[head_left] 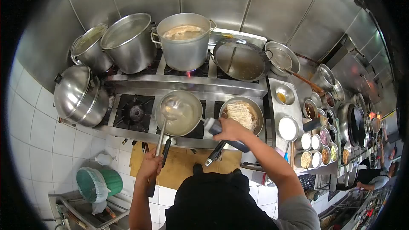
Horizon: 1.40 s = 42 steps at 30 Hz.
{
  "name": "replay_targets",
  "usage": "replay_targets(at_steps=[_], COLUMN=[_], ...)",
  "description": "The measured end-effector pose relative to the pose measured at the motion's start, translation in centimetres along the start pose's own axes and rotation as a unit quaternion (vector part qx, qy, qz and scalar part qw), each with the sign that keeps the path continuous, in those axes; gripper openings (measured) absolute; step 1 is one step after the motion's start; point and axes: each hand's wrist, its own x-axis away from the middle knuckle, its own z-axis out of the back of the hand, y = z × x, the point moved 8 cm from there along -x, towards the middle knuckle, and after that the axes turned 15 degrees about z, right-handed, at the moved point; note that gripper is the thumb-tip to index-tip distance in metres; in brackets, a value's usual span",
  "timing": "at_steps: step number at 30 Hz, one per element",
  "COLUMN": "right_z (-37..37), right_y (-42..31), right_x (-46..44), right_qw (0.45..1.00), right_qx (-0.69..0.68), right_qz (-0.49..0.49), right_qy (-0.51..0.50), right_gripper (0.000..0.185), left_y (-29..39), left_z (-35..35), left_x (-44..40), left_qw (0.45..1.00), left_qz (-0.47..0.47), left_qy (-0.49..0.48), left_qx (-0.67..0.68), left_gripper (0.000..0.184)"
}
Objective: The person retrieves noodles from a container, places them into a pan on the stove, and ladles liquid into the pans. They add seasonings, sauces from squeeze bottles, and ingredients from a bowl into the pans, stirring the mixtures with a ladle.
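Note:
My left hand (pixel 150 164) is wrapped round the long handle of a metal ladle (pixel 172 107). The ladle's bowl is over a frying pan (pixel 200 102) that contains a pale, cloudy liquid. In my right hand (pixel 231 130) is a dark squeeze bottle (pixel 214 126), tilted so that its pale nozzle points left, toward that pan's right edge. Whether anything flows from the nozzle, I cannot tell. Just beyond my right hand, a second pan (pixel 259 113) holds pale noodles (pixel 241 115) in brown liquid; its black handle (pixel 216 153) points toward me.
Behind the pans stand a large pot of broth (pixel 183 51), a wide wok (pixel 240 59) and other tall pots (pixel 130 49). A domed steamer (pixel 81 96) is at left. Bowls of ingredients (pixel 289 128) line the right counter. A green bin (pixel 111 182) sits lower left. Another person (pixel 379 182) is far right.

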Motion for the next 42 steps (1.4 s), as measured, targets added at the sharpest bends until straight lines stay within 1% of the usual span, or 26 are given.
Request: replay_targets(at_steps=[1, 4, 8, 13, 18, 20, 21, 22, 23, 24, 25, 26, 27, 29, 30, 31, 32, 33, 34, 36, 37, 38, 39, 40, 41, 42], right_z=[-0.9, -2.3, -2.9, -2.8, -3.0, -2.6, -2.1, -1.5, -1.5, -1.1, -0.4, 0.6, 0.9, 1.9, 2.1, 2.8, 3.3, 3.6, 3.7, 3.7, 4.0, 4.4, 5.2, 5.7, 6.3, 6.9], right_y=[0.0, -0.5, -0.8, -1.0, -0.2, -0.6, -1.0, -1.3, -1.1, -1.4, -1.8, -3.0, -3.4, -3.8, -3.8, -4.2, -4.6, -4.6, -4.3, -3.2, -2.8, -2.6, -2.5, -1.6, -0.7, 0.7], right_x=[-1.4, -4.0, -5.7, -5.2, -4.3, -3.5, -2.9, -2.2, -1.4, -0.5, 0.5, 1.7, 2.7, 5.3, 6.4, 7.6, 8.7, 9.6, 10.5, 12.1, 14.1, 15.8, 17.7, 19.5, 20.8, 22.3], right_qw=[0.999, 0.995, 0.993, 0.992, 0.993, 0.994, 0.998, 0.997, 0.997, 0.987, 0.966, 0.954, 0.952, 0.933, 0.931, 0.928, 0.925, 0.922, 0.917, 0.915, 0.916, 0.916, 0.903, 0.887, 0.872, 0.859], right_qx=[0.014, 0.028, 0.063, 0.056, 0.069, 0.065, 0.016, -0.032, -0.033, -0.102, -0.169, -0.194, -0.196, -0.222, -0.242, -0.243, -0.248, -0.251, -0.247, -0.228, -0.204, -0.191, -0.212, -0.222, -0.235, -0.263], right_qz=[-0.015, -0.066, -0.082, -0.085, -0.083, -0.082, -0.062, -0.042, -0.044, -0.003, 0.039, 0.050, 0.046, 0.036, 0.019, 0.012, 0.009, 0.007, 0.032, 0.031, 0.023, 0.005, -0.025, -0.022, -0.009, -0.038], right_qy=[-0.030, -0.063, -0.062, -0.073, -0.044, -0.027, 0.012, 0.052, 0.057, 0.123, 0.189, 0.221, 0.230, 0.282, 0.274, 0.284, 0.289, 0.294, 0.311, 0.332, 0.345, 0.353, 0.374, 0.404, 0.430, 0.438], right_gripper=[0.080, 0.079, 0.077, 0.080, 0.084, 0.085, 0.083, 0.082, 0.082, 0.078, 0.074, 0.068, 0.068, 0.066, 0.070, 0.070, 0.069, 0.069, 0.072, 0.074, 0.076, 0.078, 0.076, 0.075, 0.073, 0.072], left_y=[-0.3, 0.3, -0.2, 0.1, -0.1, 0.3, 0.4, 0.4, 0.5, -0.6, -1.1, -0.5, -0.1, -0.3, -1.4, -1.1, -2.1, -3.2, -5.4, -7.2, -7.4, -7.7, -7.2, -6.1, -5.1, -5.1], left_z=[-0.5, -1.4, -1.1, -0.5, 0.1, 0.1, -0.1, 0.1, 0.4, 0.3, 0.9, 1.0, 0.3, -0.6, -0.6, -1.1, -1.4, -2.2, -2.2, -2.2, -2.5, -2.5, -2.7, -3.1, -3.2, -2.8], left_x=[0.1, 1.1, 1.0, 0.8, -0.4, -0.6, -0.8, -1.1, -1.5, -2.8, -4.4, -4.8, -4.7, -4.8, -6.2, -6.1, -6.8, -7.3, -8.9, -9.3, -9.6, -9.9, -10.4, -9.1, -8.0, -8.6], left_qw=[0.999, 0.998, 0.997, 0.998, 0.998, 0.997, 0.997, 0.999, 0.991, 0.990, 0.963, 0.915, 0.913, 0.894, 0.883, 0.880, 0.953, 0.991, 0.998, 0.963, 0.937, 0.890, 0.827, 0.827, 0.852, 0.879], left_qz=[0.013, 0.015, -0.003, 0.003, 0.001, -0.007, -0.007, -0.007, -0.007, -0.009, -0.090, -0.171, -0.174, -0.080, -0.148, -0.153, -0.077, 0.003, 0.057, 0.149, 0.157, 0.176, 0.148, 0.168, 0.160, 0.150], left_qy=[-0.027, -0.030, -0.054, -0.042, -0.045, -0.062, -0.064, -0.017, 0.031, 0.029, 0.107, 0.180, 0.175, 0.224, 0.227, 0.220, 0.122, 0.021, -0.017, -0.039, -0.163, -0.288, -0.390, -0.339, -0.287, -0.295], left_qx=[0.030, 0.044, 0.058, 0.052, 0.043, 0.051, 0.047, -0.043, -0.131, -0.137, -0.230, -0.317, -0.324, -0.379, -0.384, -0.392, -0.268, -0.135, 0.028, 0.220, 0.266, 0.307, 0.378, 0.417, 0.409, 0.344], left_gripper=[0.015, 0.010, 0.005, 0.006, 0.012, 0.020, 0.020, 0.029, 0.037, 0.037, 0.044, 0.050, 0.050, 0.058, 0.056, 0.056, 0.048, 0.040, 0.020, 0.012, 0.016, 0.020, 0.029, 0.032, 0.033, 0.029])
